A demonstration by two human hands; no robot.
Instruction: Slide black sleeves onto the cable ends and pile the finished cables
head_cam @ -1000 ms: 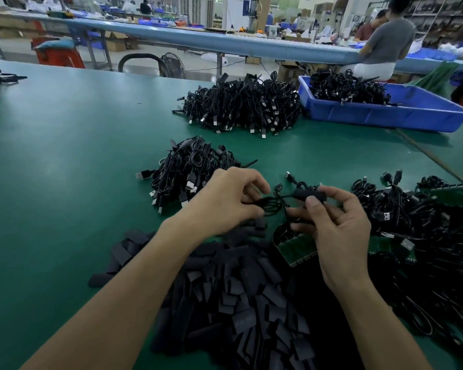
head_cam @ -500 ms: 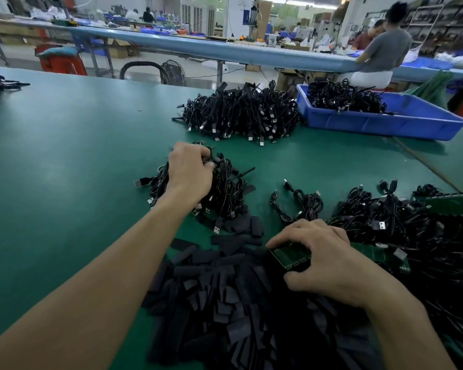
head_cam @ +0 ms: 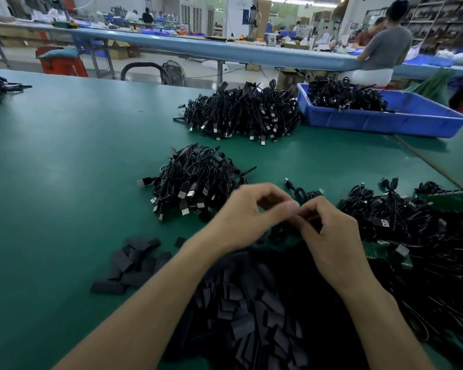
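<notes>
My left hand (head_cam: 247,214) and my right hand (head_cam: 329,236) meet fingertip to fingertip above the green table (head_cam: 64,169). The right hand's curled fingers hold a small black sleeve (head_cam: 313,222). The left thumb and forefinger pinch a thin black cable (head_cam: 278,232) that hangs just under them; motion blur hides the join. A heap of loose black sleeves (head_cam: 251,303) lies under my wrists. Left of my hands sits a pile of coiled cables (head_cam: 195,182) with USB plugs. A tangle of more cables (head_cam: 398,222) spreads at the right.
A larger cable pile (head_cam: 241,116) lies farther back, beside a blue tray (head_cam: 385,124) with cables in it. Green circuit boards (head_cam: 377,252) lie among the right-hand tangle. One loose cable (head_cam: 305,193) lies just beyond my fingers. A seated person (head_cam: 385,46) works at the far bench.
My left hand has left the near cable pile and come back to the centre. My right hand has lifted off the sleeve heap, and the two hands now meet.
</notes>
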